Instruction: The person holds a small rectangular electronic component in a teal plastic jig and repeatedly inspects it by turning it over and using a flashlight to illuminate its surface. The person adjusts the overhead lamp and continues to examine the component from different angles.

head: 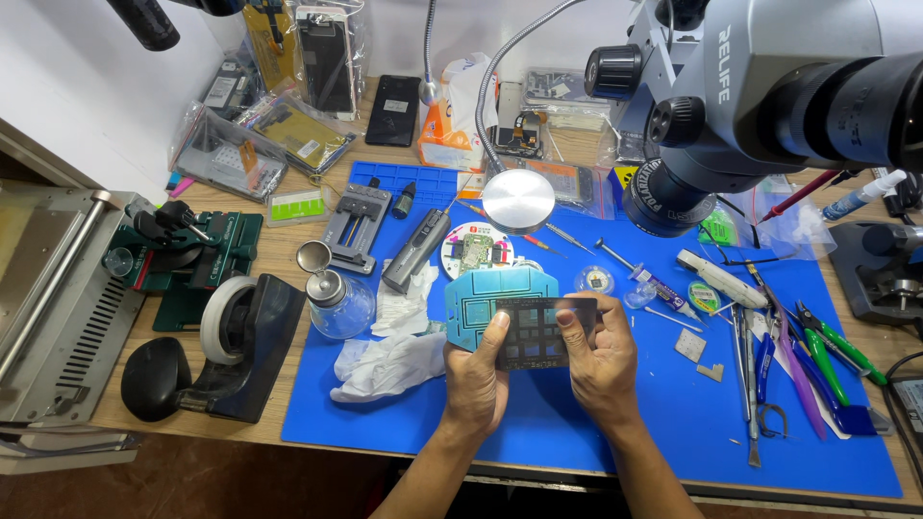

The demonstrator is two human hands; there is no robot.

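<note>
A person's left hand (473,373) and right hand (601,360) pinch a thin dark metal plate (540,332) by its opposite short edges, thumbs on top and fingers curled beneath, so its grid of small square cut-outs faces up and stays unobstructed. The plate is held level above the blue mat (673,413), near the mat's front edge. Directly behind the plate on the mat lies a teal holder block (490,291), with a small round dish carrying a circuit board (476,252) further back. White gloves (389,365) lie crumpled on the mat left of the hands. Tweezers and pliers (788,360) are lined up along the mat's right side, within the right hand's reach. A microscope (760,96) hangs over the mat's far right corner.
</note>
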